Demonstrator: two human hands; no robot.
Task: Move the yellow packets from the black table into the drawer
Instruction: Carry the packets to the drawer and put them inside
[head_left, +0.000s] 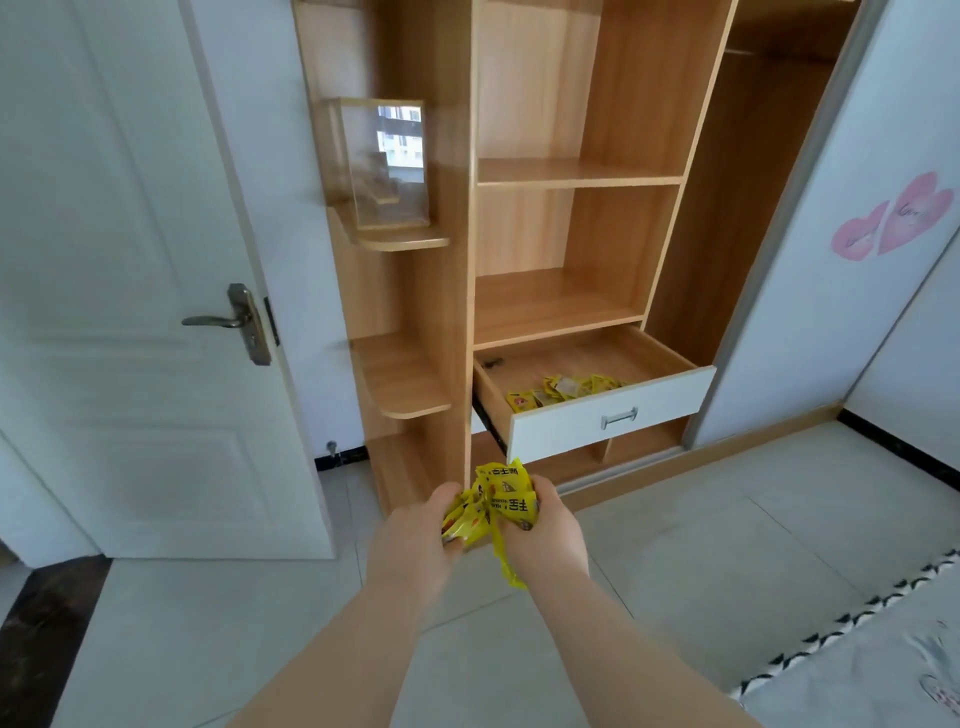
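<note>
A bunch of yellow packets (496, 501) is held in front of me over the tiled floor, squeezed between both hands. My left hand (415, 540) grips the bunch from the left and my right hand (550, 530) from the right. One packet hangs down below my right hand. Beyond and to the right, the white-fronted drawer (613, 418) of the wooden wardrobe is pulled out. Several yellow packets (563, 389) lie inside it near the front. The black table is out of view.
The wooden wardrobe (550, 176) has open shelves above the drawer and curved side shelves on its left, one bearing a clear box (384, 166). A white door (130, 291) stands at left. A sliding door (852, 234) is at right. A bed edge (883, 654) lies bottom right.
</note>
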